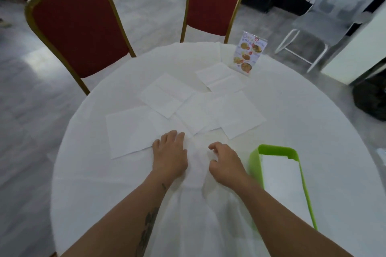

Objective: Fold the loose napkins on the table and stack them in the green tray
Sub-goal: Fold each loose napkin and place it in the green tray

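Observation:
Several loose white napkins [167, 98] lie spread flat across the middle of the round white table [302, 110]. One napkin [197, 165] lies between my hands near the front edge. My left hand [169, 155] presses flat on its left side, fingers spread. My right hand [225, 162] rests on its right side with fingers curled, pinching the paper. The green tray [253, 160] stands just right of my right hand and holds a stack of folded white napkins [279, 177].
A printed menu stand [247, 54] stands at the far right of the table. Two red chairs with gold frames [77, 31] are pushed up to the far side. A white chair [325, 19] and a dark bag [370, 100] are off to the right.

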